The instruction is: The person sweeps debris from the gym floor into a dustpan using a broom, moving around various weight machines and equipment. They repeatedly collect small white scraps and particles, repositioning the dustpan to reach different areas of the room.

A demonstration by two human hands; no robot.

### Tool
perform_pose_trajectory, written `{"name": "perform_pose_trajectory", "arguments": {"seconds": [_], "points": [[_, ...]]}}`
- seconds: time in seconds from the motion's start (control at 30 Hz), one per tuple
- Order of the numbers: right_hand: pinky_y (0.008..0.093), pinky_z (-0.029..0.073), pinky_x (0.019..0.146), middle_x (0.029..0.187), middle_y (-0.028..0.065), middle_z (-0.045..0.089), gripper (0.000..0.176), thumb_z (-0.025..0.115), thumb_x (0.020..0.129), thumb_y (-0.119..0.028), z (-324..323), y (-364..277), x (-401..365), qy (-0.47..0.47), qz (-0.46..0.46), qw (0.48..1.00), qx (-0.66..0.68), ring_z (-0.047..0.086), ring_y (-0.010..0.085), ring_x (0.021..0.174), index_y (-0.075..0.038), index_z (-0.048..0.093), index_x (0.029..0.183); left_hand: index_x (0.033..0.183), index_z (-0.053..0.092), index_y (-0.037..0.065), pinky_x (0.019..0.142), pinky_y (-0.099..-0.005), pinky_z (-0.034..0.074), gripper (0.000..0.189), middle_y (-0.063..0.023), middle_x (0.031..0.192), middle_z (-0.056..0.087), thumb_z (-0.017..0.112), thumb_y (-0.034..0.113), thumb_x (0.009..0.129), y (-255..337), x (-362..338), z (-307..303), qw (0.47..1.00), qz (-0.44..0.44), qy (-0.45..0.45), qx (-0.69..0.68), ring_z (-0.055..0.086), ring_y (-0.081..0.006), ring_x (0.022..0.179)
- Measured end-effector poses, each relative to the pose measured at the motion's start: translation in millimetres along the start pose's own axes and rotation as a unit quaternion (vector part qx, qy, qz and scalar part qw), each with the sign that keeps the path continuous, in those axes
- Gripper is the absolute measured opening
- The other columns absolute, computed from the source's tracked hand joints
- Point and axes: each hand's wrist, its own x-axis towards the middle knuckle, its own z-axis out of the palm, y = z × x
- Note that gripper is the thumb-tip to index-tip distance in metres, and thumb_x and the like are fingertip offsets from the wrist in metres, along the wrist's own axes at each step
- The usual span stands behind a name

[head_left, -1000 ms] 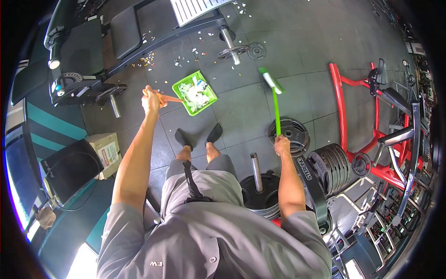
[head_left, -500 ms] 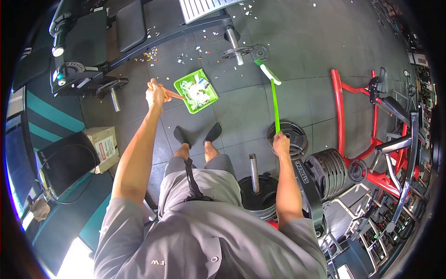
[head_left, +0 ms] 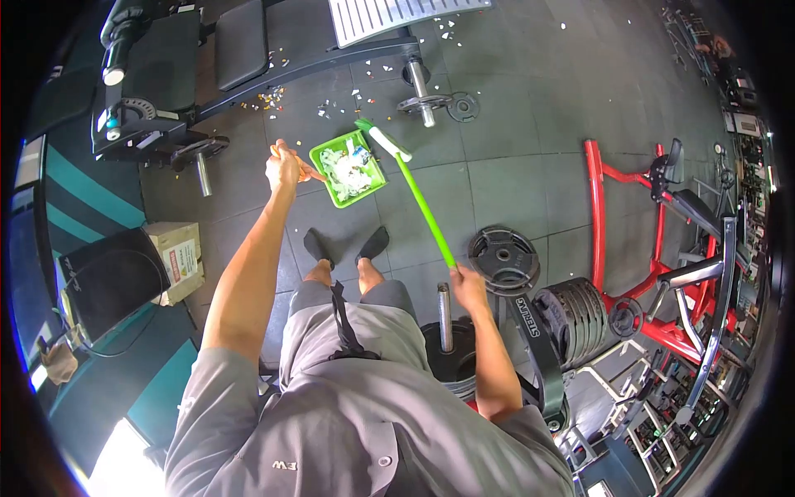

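Note:
My left hand (head_left: 283, 170) is closed around the orange handle of a green dustpan (head_left: 363, 194), which rests on the floor ahead of my feet. White crumpled scraps (head_left: 344, 172) lie heaped inside the pan. In my right hand (head_left: 470, 290) is the end of a broom's bright green stick (head_left: 426, 214). The broom's white and green head (head_left: 389, 144) is beside the pan's upper right edge, bristles toward the scattered bits. Small white and yellowish scraps (head_left: 269, 99) dot the floor beyond the pan, around the bench.
A black bench machine (head_left: 315, 68) with a metal footplate (head_left: 397, 18) stands ahead. Weight plates (head_left: 503, 258) lie by my right arm, near a stacked plate rack (head_left: 571, 321). A red-framed machine (head_left: 596, 207) is at right. On the left are a wooden box (head_left: 176, 261) and a black panel (head_left: 112, 277).
My right hand has swung the broom left, bringing its head from near the bench's weight peg to beside the dustpan. The dustpan and my left hand stay nearly in place.

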Motion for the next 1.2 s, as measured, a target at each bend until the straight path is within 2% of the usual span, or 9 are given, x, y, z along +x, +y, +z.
{"name": "perform_pose_trajectory", "arguments": {"seconds": [0.2,0.23,0.4,0.47,0.67,0.73,0.87,1.0,1.2], "points": [[0.0428,0.051,0.061,0.076,0.0224,0.064,0.023,0.054,0.087,-0.020,-19.2,25.2,32.2,-0.034,0.032,0.999,0.020,0.065,0.0376,0.070,-0.005,0.063,0.102,0.086,0.057,0.000,0.047,-0.0317,0.053,0.051,-0.0120,0.058,0.060,0.037,0.047,0.094,39.6,-41.8,2.8,0.999,-0.029,0.002,-0.015,0.062,-0.0218,0.047],[0.0394,0.050,0.048,0.073,0.0200,0.065,0.020,0.053,0.088,-0.020,-30.0,-5.4,34.0,-0.083,0.113,0.988,0.060,0.065,0.0302,0.055,-0.005,0.064,0.096,0.086,0.056,0.000,0.048,-0.0320,0.053,0.051,-0.0119,0.059,0.060,0.037,0.047,0.094,38.9,-41.5,4.6,0.999,-0.030,0.000,-0.016,0.063,-0.0221,0.048],[0.0336,0.048,0.039,0.059,0.0109,0.061,0.021,0.049,0.092,-0.025,37.3,-26.3,30.2,-0.153,0.163,0.958,0.182,0.059,0.0190,0.042,-0.007,0.058,0.095,0.085,0.056,0.000,0.047,-0.0328,0.054,0.051,-0.0127,0.066,0.061,0.037,0.047,0.094,34.3,-39.5,8.5,0.999,-0.031,-0.003,-0.012,0.064,-0.0234,0.050],[0.0276,0.040,0.034,0.058,0.0011,0.053,0.021,0.048,0.094,-0.030,64.1,-35.0,19.6,-0.199,0.196,0.918,0.282,0.046,0.0103,0.038,-0.011,0.057,0.095,0.085,0.056,0.000,0.047,-0.0331,0.054,0.051,-0.0132,0.069,0.062,0.038,0.047,0.094,34.2,-38.9,9.0,1.000,-0.029,0.001,-0.009,0.065,-0.0236,0.051],[0.0243,0.036,0.035,0.056,-0.0013,0.047,0.025,0.050,0.094,-0.031,73.7,-66.9,-62.3,-0.154,0.139,0.942,0.263,0.043,0.0075,0.040,-0.013,0.058,0.110,0.091,0.055,-0.001,0.047,-0.0328,0.055,0.051,-0.0120,0.069,0.059,0.039,0.047,0.094,30.7,-38.0,-3.5,0.997,-0.023,-0.030,-0.074,0.063,-0.0219,0.050],[0.0263,0.037,0.035,0.056,0.0003,0.051,0.031,0.049,0.095,-0.031,24.1,-83.6,-93.3,-0.162,0.122,0.942,0.269,0.047,0.0108,0.041,-0.011,0.057,0.117,0.094,0.051,0.001,0.046,-0.0330,0.053,0.047,-0.0115,0.067,0.058,0.039,0.047,0.094,21.3,-24.1,-16.6,0.989,-0.030,-0.064,-0.128,0.061,-0.0211,0.051],[0.0210,0.035,0.035,0.060,-0.0026,0.048,0.039,0.052,0.094,-0.028,-62.0,-105.1,-142.0,-0.210,0.240,0.843,0.433,0.044,0.0062,0.042,-0.015,0.048,0.130,0.096,0.049,0.004,0.049,-0.0350,0.051,0.045,-0.0114,0.073,0.056,0.040,0.048,0.094,-7.2,-4.0,-75.1,0.967,-0.043,-0.131,-0.214,0.060,-0.0211,0.057],[0.0214,0.038,0.036,0.062,-0.0007,0.050,0.041,0.054,0.093,-0.027,-90.7,-105.5,-178.7,-0.163,0.265,0.854,0.417,0.046,0.0073,0.042,-0.013,0.046,0.131,0.097,0.047,0.007,0.051,-0.0345,0.048,0.044,-0.0120,0.078,0.056,0.045,0.051,0.092,-62.4,-10.2,-169.9,0.938,-0.062,-0.170,-0.295,0.057,-0.0235,0.059],[0.0207,0.037,0.035,0.063,0.0015,0.052,0.046,0.057,0.091,-0.028,-101.7,-134.7,-213.6,-0.116,0.277,0.865,0.403,0.048,0.0087,0.042,-0.010,0.046,0.131,0.095,0.048,0.010,0.050,-0.0319,0.047,0.039,-0.0106,0.086,0.056,0.045,0.049,0.092,-146.9,-97.8,-348.9,0.904,-0.068,-0.069,-0.416,0.055,-0.0227,0.059]]}}
